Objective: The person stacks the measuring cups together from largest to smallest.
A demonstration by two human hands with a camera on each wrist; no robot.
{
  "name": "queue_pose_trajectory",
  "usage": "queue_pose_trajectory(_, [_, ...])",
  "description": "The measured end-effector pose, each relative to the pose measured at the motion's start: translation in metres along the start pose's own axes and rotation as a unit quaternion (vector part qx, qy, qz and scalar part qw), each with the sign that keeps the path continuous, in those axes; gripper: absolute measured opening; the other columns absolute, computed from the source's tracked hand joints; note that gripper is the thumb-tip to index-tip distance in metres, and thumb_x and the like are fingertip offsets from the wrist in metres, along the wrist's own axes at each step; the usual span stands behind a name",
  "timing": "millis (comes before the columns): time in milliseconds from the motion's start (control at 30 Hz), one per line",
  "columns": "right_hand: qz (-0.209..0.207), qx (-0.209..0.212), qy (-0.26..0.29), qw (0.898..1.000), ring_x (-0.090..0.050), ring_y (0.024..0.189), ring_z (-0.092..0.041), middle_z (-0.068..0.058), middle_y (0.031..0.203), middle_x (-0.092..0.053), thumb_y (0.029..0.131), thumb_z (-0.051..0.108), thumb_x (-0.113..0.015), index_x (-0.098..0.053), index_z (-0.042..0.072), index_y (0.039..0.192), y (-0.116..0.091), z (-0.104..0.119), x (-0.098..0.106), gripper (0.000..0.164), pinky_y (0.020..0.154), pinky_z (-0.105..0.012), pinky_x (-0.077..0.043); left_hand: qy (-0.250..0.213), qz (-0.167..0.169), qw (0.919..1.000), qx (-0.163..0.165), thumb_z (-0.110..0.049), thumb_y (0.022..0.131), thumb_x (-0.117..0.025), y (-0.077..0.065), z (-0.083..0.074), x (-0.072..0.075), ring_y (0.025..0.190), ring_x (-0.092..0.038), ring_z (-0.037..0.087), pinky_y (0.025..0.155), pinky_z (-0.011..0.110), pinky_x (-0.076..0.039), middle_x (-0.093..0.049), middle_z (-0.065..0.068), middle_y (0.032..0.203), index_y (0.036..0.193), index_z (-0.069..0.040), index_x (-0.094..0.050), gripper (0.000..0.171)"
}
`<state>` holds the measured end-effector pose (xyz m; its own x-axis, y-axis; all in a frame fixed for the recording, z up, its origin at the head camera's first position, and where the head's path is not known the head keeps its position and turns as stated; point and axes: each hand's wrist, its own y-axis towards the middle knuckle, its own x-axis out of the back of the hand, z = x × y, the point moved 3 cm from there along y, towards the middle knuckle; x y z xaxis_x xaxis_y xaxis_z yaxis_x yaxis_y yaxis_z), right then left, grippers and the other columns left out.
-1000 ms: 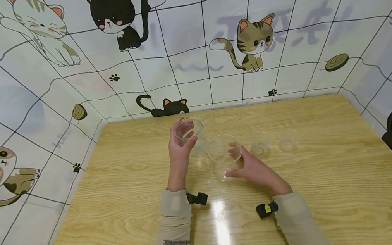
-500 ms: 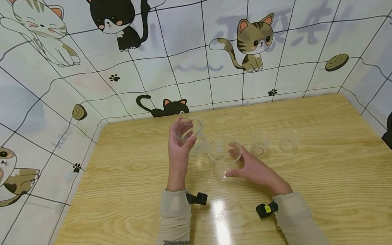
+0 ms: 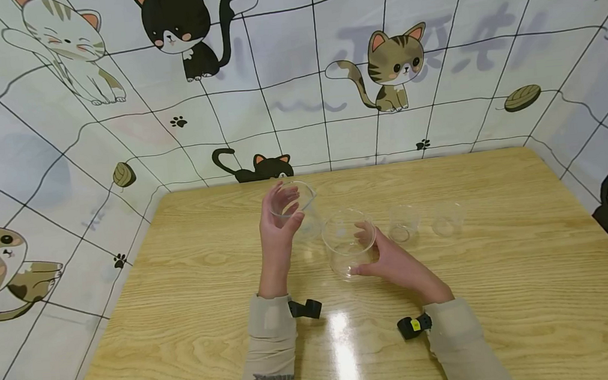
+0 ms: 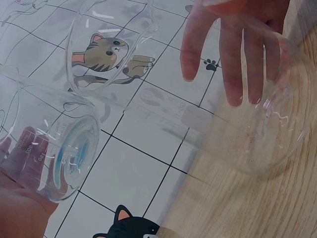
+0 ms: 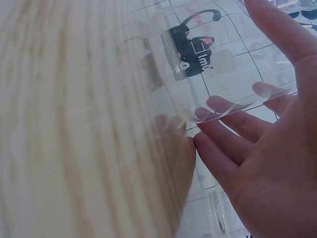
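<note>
Left hand (image 3: 277, 231): fingers curled round a small clear beaker (image 3: 292, 202), raised above the wooden table (image 3: 194, 296).
Right hand (image 3: 391, 261): thumb and fingers wrapped round a larger clear beaker (image 3: 348, 243), wide-mouthed, at table centre.
Further right: two small clear glasses (image 3: 403, 225).

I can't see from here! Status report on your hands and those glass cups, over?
Left hand grips small clear glass beaker, lifted. Right hand holds large clear glass beaker on wooden table. Two more small clear beakers stand right, apart.
</note>
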<state>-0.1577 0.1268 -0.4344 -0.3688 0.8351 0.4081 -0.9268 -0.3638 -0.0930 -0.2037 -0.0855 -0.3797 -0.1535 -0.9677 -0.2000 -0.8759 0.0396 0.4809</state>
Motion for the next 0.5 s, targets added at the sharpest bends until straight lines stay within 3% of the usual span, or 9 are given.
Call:
queue_pose_trajectory(267, [0.004,0.007,-0.002,1.000,-0.034,0.123,-0.033,-0.011,0.138,-0.034,0.074,0.029,-0.073,-0.020,0.023,0.138,-0.006,0.014,0.002,0.083,0.092,-0.052,-0.033,0.006,-0.004,0.9999,0.007,-0.034,0.075,-0.071,0.000,-0.002,0.000,0.116,-0.043,0.030,0.098,0.045,-0.032,-0.045,0.018,0.126,0.133,-0.013,-0.035,0.071])
queue_pose_trajectory(500, [-0.006,0.016,-0.030,0.999,-0.037,0.121,-0.027,-0.002,0.137,-0.035,0.072,0.038,-0.073,-0.017,0.028,0.140,0.008,-0.019,-0.002,0.088,0.089,-0.050,-0.036,0.005,-0.010,0.9999,0.007,-0.036,0.074,-0.072,0.001,-0.001,0.001,0.115,-0.043,0.031,0.097,0.044,-0.033,-0.046,0.017,0.124,0.134,-0.001,-0.030,0.081])
